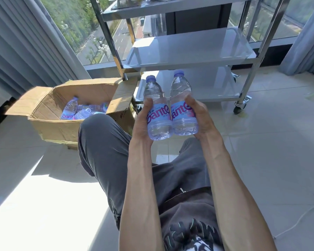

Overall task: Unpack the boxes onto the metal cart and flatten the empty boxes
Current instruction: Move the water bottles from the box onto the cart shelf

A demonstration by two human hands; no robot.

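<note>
My left hand (143,120) grips one clear water bottle (157,105) with a purple cap and pink lettering. A second, matching bottle (182,104) is held in my right hand (199,116). Both bottles stand upright, side by side and touching, in front of the metal cart's lowest shelf (214,84). The cart's middle shelf (192,49) lies bare above it. To the left an open cardboard box (62,127) sits on the floor with several more bottles (71,109) lying inside.
My bent left knee (98,134) is between the box and my hands. The cart stands on castors (239,108) against a big window, with grey curtains (22,42) on both sides. A thin white cable (297,221) runs over the tiled floor at the right.
</note>
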